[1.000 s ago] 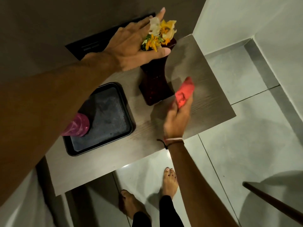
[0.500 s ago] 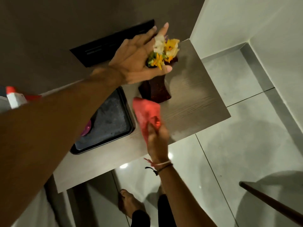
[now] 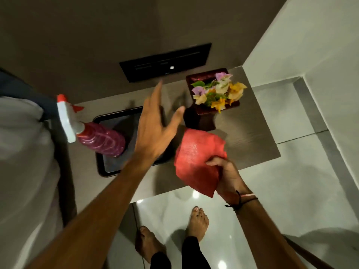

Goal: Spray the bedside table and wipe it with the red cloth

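Observation:
The grey wood-grain bedside table (image 3: 250, 136) stands against the wall. My right hand (image 3: 228, 174) grips the red cloth (image 3: 197, 160), which hangs above the table's front edge. My left hand (image 3: 155, 131) hovers open over the table, fingers spread, between the tray and the vase, touching nothing. A pink spray bottle (image 3: 101, 139) with a white and red trigger head stands on a black tray (image 3: 108, 167) at the table's left. A dark red vase (image 3: 202, 117) with yellow, white and purple flowers stands at the back right.
A black panel (image 3: 165, 62) is set in the wall behind the table. A bed with white bedding (image 3: 21, 152) lies at the left. Glossy floor tiles (image 3: 291, 191) and my bare feet (image 3: 198, 222) are below. A dark wooden rail (image 3: 310, 253) crosses the lower right.
My left hand has let go of the vase and drawn back to the left, now open. My right hand has pulled the red cloth toward the table's front edge. The view has shifted, showing the spray bottle.

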`<state>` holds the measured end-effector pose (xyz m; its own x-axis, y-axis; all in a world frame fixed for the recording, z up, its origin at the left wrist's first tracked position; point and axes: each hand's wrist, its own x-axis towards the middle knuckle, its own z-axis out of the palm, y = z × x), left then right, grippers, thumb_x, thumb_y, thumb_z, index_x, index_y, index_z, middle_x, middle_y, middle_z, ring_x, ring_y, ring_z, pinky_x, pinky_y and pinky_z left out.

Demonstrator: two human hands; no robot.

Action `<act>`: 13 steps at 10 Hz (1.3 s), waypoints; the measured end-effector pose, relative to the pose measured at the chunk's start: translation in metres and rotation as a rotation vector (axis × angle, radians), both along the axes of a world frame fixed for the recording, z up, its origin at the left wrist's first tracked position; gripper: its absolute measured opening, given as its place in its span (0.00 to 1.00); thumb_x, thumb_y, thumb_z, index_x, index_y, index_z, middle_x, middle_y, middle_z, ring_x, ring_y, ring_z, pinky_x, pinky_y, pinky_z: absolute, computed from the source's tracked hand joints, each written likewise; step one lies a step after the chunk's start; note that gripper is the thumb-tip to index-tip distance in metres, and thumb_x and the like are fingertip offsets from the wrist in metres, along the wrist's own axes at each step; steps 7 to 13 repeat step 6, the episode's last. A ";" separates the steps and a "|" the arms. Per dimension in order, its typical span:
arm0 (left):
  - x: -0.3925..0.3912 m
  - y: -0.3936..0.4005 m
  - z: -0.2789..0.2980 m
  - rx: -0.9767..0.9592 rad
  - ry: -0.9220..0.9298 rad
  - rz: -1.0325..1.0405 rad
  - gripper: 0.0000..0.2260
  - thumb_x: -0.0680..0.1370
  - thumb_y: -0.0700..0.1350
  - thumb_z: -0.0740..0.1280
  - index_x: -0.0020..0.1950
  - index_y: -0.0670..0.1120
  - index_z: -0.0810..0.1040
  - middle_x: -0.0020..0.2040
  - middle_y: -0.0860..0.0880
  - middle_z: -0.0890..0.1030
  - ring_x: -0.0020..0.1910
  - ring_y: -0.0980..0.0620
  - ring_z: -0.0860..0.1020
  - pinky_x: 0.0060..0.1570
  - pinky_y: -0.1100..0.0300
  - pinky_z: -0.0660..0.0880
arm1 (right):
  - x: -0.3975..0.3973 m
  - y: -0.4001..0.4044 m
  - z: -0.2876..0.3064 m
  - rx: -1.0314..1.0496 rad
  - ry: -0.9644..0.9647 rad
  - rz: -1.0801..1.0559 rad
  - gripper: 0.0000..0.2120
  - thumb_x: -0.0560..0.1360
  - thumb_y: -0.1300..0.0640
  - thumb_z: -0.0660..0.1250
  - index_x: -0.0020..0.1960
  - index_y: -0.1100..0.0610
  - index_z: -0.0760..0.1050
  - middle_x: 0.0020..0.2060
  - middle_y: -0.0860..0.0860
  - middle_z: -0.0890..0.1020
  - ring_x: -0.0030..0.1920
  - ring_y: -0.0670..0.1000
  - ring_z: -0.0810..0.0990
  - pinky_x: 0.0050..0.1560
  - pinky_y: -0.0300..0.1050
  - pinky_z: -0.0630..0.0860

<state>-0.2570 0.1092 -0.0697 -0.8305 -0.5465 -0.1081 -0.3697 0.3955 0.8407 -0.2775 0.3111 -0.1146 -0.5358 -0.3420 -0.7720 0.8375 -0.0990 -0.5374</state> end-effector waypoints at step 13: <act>0.073 -0.027 0.018 0.110 -0.453 0.070 0.30 0.81 0.34 0.58 0.84 0.39 0.54 0.84 0.38 0.60 0.82 0.38 0.61 0.81 0.52 0.59 | -0.009 -0.148 0.040 0.676 0.917 0.994 0.43 0.75 0.64 0.70 0.83 0.55 0.50 0.80 0.58 0.64 0.79 0.59 0.66 0.79 0.49 0.66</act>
